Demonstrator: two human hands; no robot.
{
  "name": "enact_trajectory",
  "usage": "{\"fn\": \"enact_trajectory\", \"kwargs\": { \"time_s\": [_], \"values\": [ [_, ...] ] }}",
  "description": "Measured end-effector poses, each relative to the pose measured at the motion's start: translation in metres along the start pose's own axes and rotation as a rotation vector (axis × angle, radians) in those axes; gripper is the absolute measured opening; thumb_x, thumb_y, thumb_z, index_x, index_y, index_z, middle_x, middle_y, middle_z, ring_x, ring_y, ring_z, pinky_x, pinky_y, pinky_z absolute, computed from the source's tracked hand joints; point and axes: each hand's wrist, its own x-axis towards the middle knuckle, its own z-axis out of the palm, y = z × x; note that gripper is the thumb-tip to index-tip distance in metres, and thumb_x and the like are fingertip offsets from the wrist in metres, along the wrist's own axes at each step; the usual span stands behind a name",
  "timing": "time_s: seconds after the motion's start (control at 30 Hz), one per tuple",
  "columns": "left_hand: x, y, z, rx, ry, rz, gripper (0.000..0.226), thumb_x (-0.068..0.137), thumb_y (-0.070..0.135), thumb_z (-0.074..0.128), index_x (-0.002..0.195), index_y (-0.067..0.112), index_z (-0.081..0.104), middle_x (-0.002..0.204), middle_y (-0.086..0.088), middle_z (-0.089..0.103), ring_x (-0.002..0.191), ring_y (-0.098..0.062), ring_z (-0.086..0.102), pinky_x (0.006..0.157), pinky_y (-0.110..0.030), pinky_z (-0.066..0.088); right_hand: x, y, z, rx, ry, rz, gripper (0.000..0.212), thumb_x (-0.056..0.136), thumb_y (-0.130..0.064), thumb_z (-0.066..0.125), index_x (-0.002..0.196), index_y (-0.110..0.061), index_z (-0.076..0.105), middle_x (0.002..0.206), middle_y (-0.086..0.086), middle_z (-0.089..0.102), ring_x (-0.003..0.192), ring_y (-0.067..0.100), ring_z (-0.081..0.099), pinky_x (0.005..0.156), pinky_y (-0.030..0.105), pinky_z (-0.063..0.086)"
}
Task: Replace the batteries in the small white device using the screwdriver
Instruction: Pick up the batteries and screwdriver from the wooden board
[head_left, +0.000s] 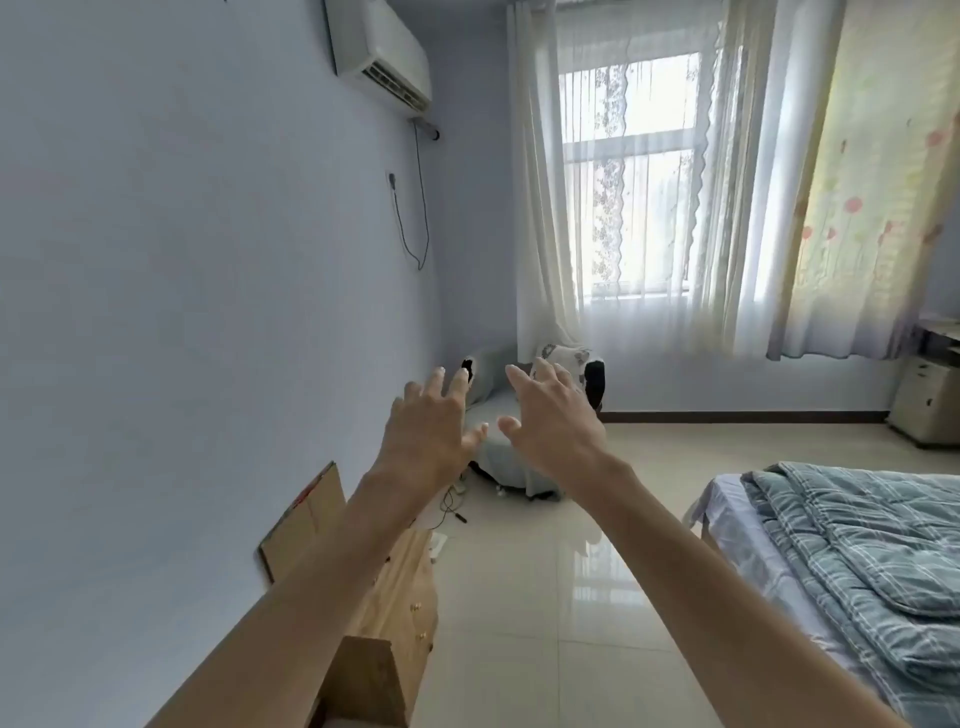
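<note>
Both arms are stretched out in front of me, backs of the hands towards the camera. My left hand (431, 421) has its fingers spread and straight and holds nothing. My right hand (553, 415) is beside it, a small gap apart, fingers also spread and empty. The small white device, the batteries and the screwdriver are not in view.
A wooden cabinet (400, 597) stands against the left wall with flat cardboard (306, 519) leaning behind it. A bed with a blue checked quilt (857, 561) fills the lower right. A covered chair (514, 457) sits in the far corner under the curtained window (634, 197). Glossy tiled floor (571, 597) lies between.
</note>
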Motion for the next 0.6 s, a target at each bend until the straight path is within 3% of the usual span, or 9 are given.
{"fn": "enact_trajectory", "kwargs": {
  "time_s": [0.17,0.33,0.6],
  "values": [
    [0.064,-0.059,0.035,0.056,-0.025,-0.1,0.076,0.104,0.05,0.059,0.166,0.018,0.028,0.17,-0.013,0.031,0.149,-0.036,0.039,0.118,-0.048,0.045,0.074,-0.005,0.041,0.001,-0.062,-0.024,0.064,0.103,-0.031,0.065,0.158,-0.014,0.038,0.161,0.018,0.038,0.152,0.036,0.031,0.123,0.045,0.033],
    [0.123,-0.112,0.064,0.085,-0.034,-0.146,0.079,0.104,0.049,0.06,0.167,0.02,0.021,0.168,-0.014,0.034,0.147,-0.037,0.042,0.117,-0.05,0.047,0.151,-0.013,0.089,0.017,-0.048,-0.046,0.064,0.104,-0.028,0.066,0.159,-0.013,0.037,0.173,0.02,0.014,0.163,0.038,0.008,0.125,0.05,0.035],
    [0.198,-0.185,0.127,0.205,-0.072,-0.241,0.079,0.104,0.045,0.06,0.167,0.019,0.019,0.17,-0.014,0.031,0.148,-0.038,0.042,0.118,-0.051,0.045,0.272,-0.015,0.175,0.041,-0.133,-0.142,0.069,0.101,-0.031,0.068,0.158,-0.016,0.033,0.175,0.017,-0.001,0.163,0.037,0.0,0.122,0.051,0.038]
  ]
}}
